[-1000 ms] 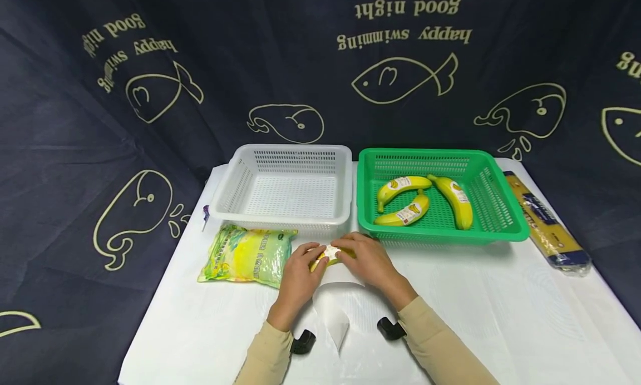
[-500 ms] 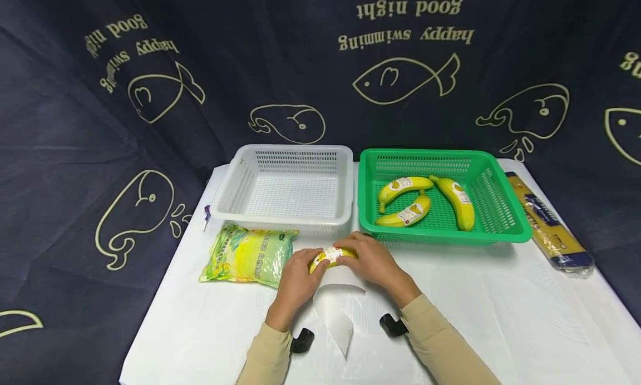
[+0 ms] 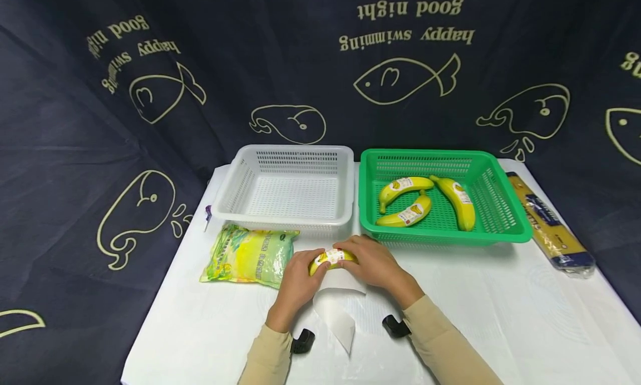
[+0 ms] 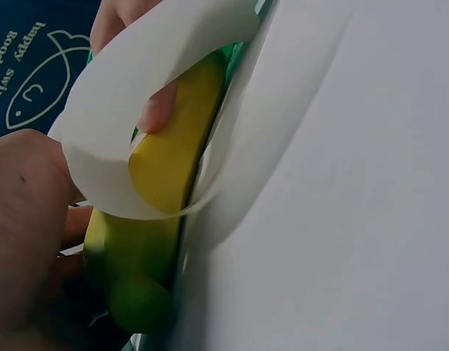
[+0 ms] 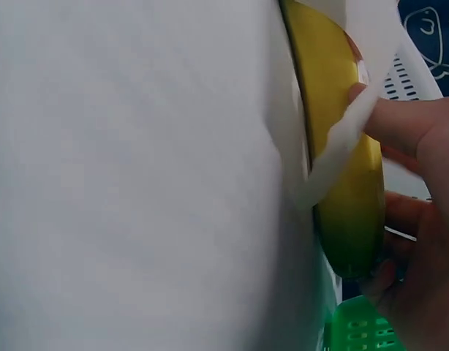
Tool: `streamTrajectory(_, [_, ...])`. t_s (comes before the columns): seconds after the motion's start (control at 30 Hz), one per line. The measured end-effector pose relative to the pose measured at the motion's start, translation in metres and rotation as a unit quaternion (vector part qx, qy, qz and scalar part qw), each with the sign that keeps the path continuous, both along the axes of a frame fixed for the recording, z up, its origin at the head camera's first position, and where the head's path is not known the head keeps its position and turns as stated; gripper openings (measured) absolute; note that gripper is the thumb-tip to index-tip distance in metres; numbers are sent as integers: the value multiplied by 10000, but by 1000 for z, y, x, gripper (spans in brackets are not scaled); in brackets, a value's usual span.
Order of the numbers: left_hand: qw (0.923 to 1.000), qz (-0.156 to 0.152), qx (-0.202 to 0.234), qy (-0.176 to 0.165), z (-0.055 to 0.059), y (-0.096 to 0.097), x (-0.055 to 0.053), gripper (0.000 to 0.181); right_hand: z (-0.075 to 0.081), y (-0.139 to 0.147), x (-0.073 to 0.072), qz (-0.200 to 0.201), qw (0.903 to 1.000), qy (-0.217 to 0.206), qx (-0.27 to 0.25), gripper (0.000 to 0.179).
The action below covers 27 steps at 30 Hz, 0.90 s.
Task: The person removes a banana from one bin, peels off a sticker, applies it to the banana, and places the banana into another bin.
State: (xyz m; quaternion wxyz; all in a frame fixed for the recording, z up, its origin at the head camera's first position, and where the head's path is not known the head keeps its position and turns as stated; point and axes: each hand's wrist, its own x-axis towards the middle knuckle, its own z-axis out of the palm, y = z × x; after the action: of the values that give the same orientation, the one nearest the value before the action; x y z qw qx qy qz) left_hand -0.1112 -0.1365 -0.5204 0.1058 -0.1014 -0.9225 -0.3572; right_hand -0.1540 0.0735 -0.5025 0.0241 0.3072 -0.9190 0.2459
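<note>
A yellow banana (image 3: 334,257) with a white printed label lies crosswise between both hands, just in front of the baskets. My left hand (image 3: 301,274) grips its left end, thumb on the near side. At the other end my right hand (image 3: 373,262) holds it, fingers over the far side and thumb near the label. A curled strip of white backing paper (image 3: 336,312) hangs from the near side toward me. In the left wrist view the paper loop (image 4: 100,124) partly covers the banana (image 4: 188,124); the right wrist view shows the banana's greenish tip (image 5: 349,256) by my fingers.
A green basket (image 3: 445,237) at the back right holds three labelled bananas. Left of it stands a white basket (image 3: 280,221). A yellow-green plastic packet (image 3: 250,256) lies beside my left hand, and a long yellow-and-blue package (image 3: 556,229) lies at the far right.
Both hands stay on the banana, whose label shows more between the fingers. The hanging paper tip has shifted slightly to the right.
</note>
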Motion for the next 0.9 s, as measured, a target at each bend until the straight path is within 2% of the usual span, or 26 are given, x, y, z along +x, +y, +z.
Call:
streamTrajectory(0.17, [9991,364,0,202,-1,3,0,37,-1,5,5,-518,9985,-156,-127,39])
streamTrajectory(0.3, [9948,803,-39,623,0,5,0,44,-2,8,10,-679,9969,-231,-336,41])
streamTrajectory(0.37, [9933,922,-45,695,1,6,-1,47,-2,9,12,-714,9963,-226,-412,43])
streamTrajectory(0.43, [9941,893,-65,619,2,6,-1,48,-2,9,14,-721,9963,-208,-429,45])
streamTrajectory(0.57, [9980,597,-144,175,2,1,0,44,2,9,18,-634,9970,-217,-400,44])
streamTrajectory(0.63, [9988,473,-137,-52,2,-1,0,42,8,12,21,-565,9975,-263,-336,43])
streamTrajectory(0.73, [9992,342,-76,-182,2,-4,1,42,20,25,26,-447,9984,-128,-331,38])
streamTrajectory(0.83, [9994,268,-41,-200,2,-5,1,43,38,47,30,-375,9965,349,-665,30])
streamTrajectory(0.9, [9995,258,-48,-173,1,-6,2,43,50,67,30,-398,9903,853,-1020,23])
